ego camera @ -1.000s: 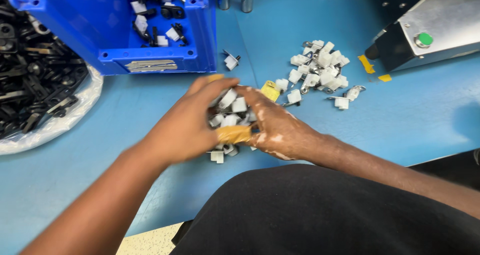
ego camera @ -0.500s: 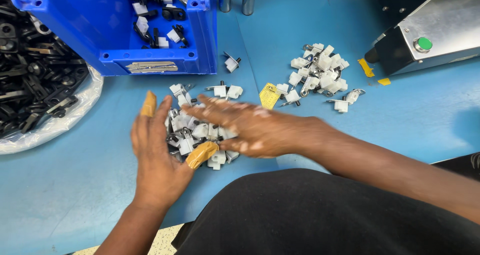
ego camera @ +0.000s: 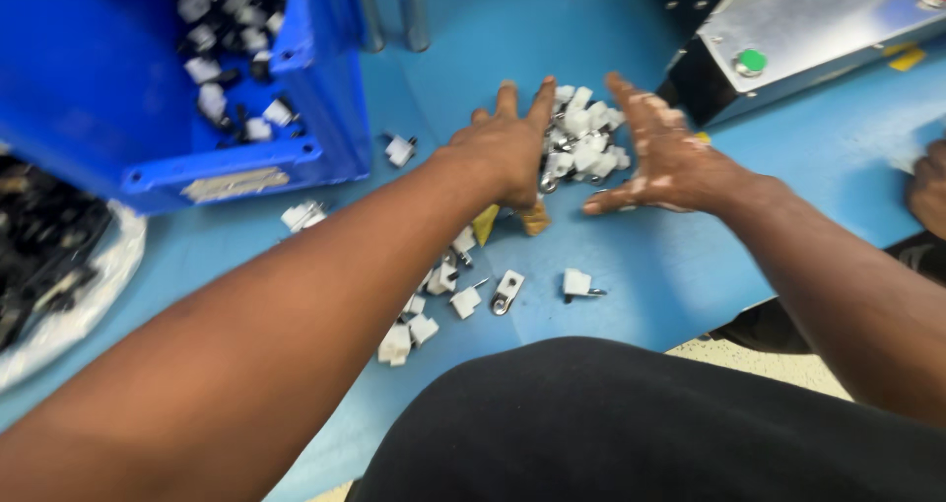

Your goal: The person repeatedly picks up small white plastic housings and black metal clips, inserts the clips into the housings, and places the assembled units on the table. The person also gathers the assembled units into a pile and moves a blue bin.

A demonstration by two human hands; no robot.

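Blue table top (ego camera: 690,266) is filling most of the head view. One blue bin (ego camera: 296,162) is sitting at the top left, holding small white and black parts too blurry to count. One grey machine (ego camera: 818,29) with one green button (ego camera: 751,62) is showing at the top right. A pile of white clips (ego camera: 583,139) is lying between the two hands — too many to count. About eight loose clips (ego camera: 448,295) are lying nearer the person. The left hand (ego camera: 507,147) is spreading flat and open, touching the pile's left side. The right hand (ego camera: 665,152) is open too, fingers stretched, beside the pile's right edge. Black parts (ego camera: 44,256) at the left edge are getting cut off.
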